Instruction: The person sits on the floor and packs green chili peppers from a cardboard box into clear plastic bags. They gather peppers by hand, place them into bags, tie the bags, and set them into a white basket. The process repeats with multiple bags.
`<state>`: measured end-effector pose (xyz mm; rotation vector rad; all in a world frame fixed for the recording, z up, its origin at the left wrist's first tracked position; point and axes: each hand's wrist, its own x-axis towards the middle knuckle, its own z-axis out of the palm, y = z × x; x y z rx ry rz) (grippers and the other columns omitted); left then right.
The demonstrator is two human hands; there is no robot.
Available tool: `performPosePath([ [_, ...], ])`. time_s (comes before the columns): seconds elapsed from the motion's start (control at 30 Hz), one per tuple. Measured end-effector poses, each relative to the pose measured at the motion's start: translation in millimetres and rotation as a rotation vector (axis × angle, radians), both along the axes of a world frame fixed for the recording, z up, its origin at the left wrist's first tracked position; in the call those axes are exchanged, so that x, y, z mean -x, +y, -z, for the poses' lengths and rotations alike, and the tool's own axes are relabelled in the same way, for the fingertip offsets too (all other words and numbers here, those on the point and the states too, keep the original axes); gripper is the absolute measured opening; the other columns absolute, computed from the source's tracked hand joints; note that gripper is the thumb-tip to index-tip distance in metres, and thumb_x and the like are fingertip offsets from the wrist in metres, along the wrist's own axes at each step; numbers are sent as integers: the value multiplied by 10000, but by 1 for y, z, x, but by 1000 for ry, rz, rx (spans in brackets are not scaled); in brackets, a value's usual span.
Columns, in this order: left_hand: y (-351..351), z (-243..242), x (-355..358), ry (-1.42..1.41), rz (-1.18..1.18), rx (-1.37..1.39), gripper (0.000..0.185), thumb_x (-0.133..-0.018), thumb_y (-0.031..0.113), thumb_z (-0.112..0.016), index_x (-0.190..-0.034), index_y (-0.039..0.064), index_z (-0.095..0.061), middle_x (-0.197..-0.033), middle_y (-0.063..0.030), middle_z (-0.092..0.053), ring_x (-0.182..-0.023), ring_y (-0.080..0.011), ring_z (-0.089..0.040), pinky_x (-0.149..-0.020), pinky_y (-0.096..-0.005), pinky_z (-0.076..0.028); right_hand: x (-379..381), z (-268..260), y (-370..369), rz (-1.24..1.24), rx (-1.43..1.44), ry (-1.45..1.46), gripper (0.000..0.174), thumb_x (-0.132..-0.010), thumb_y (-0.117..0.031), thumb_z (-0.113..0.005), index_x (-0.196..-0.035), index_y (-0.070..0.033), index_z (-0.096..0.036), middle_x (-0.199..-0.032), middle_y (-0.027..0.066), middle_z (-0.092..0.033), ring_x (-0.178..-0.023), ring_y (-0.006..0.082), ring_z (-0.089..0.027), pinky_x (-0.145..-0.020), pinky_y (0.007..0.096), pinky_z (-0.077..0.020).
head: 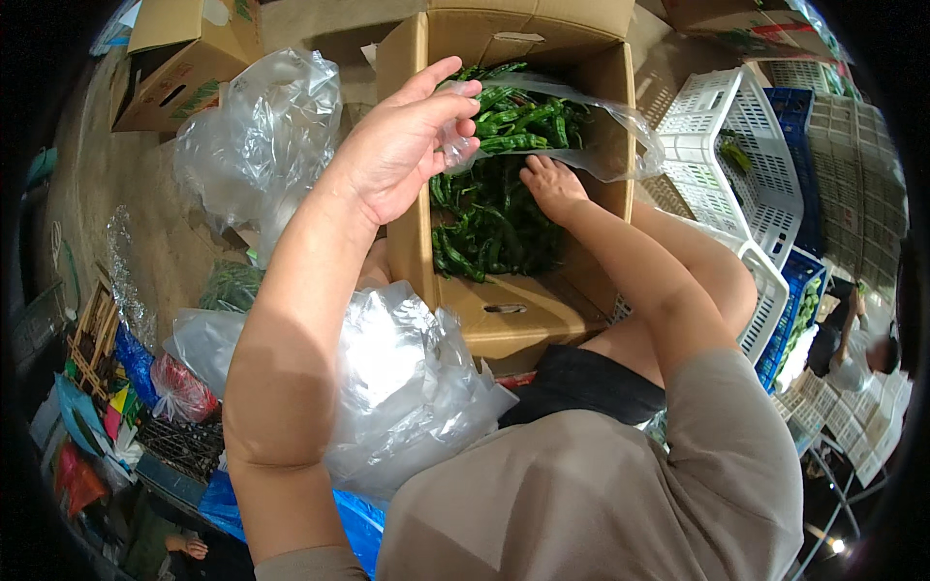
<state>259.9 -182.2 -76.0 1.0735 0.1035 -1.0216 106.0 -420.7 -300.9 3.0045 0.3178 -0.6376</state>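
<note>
A cardboard box (519,312) stands before me with its flaps raised, holding many green peppers (487,225). Across its upper part lies a clear plastic bag (617,120), with green peppers in or behind it. My left hand (410,138) is raised over the box's left edge, the bag's edge pinched between thumb and fingers. Inside the box, my right hand (554,187) rests on the peppers just below the bag, fingers pointing up and left; whether it grips any of them is hidden.
Clear plastic bags (407,378) lie beside my lap and more (269,123) at upper left. Another cardboard box (189,65) stands beyond. White plastic crates (741,145) and blue crates (799,269) line the right. A person (857,356) is at far right; another person's hand (190,546) shows at lower left.
</note>
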Motion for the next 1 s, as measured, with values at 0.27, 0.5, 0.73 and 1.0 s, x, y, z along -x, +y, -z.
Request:
performPosePath([
  [0.27, 3, 1, -3, -15, -9, -18, 658, -952, 82, -581, -1531, 59, -269, -1422, -81, -492, -845, -63, -539, -871, -275, -524, -13, 53, -30, 38, -12, 272, 284, -880, -69, -522, -1148, -69, -617, -1238, 156, -624, -1157, 355, -587, -948, 455, -490],
  [0.5, 3, 3, -2, -8, -16, -15, 655, -950, 92, -596, -1524, 56, -282, -1392, -73, -524, -843, -63, -539, -873, -274, -521, -17, -13, 23, 504, -337, 384, 505, -850, -439, -675, -1136, -34, -580, -972, 236, -683, -970, 394, -652, -854, 473, -524],
  [0.73, 6, 1, -2, -29, -3, -49, 661, -950, 106, -602, -1525, 54, -279, -1405, -72, -511, -839, -63, -537, -877, -282, -517, 44, 39, 91, 957, -467, 301, 585, -800, -111, -699, -1320, -149, -433, -1214, 182, -604, -1118, 394, -593, -914, 485, -499],
  [1.0, 9, 3, -5, 9, -28, 19, 672, -945, 85, -590, -1534, 69, -268, -1440, -76, -467, -825, -64, -510, -819, -245, -521, -4, -133, 26, 268, -625, 521, 610, -723, -83, -694, -1301, -24, -507, -1018, 211, -667, -999, 360, -638, -869, 428, -511],
])
